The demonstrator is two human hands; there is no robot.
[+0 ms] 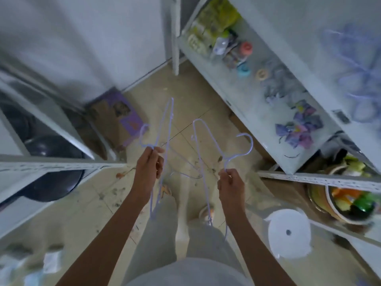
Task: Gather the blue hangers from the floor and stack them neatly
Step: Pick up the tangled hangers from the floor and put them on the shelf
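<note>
I stand over a tiled floor holding thin light-blue wire hangers. My left hand [149, 168] pinches one blue hanger [165, 129] at the base of its hook, its long frame running up and down past my wrist. My right hand [229, 182] pinches a second blue hanger [203, 149] just below its hook [246, 144], which curls up to the right. A third blue hanger [186, 172] lies on the floor between my hands, by my feet. More blue hangers [362, 79] show blurred on the top shelf at the right.
White metal shelving [268, 112] with bottles, tape rolls and floral cloth stands on the right. A lower rack [51, 164] with a dark pot is on the left. A purple box [123, 118] leans by the wall. A white roll [288, 232] lies at my right. Debris litters the floor.
</note>
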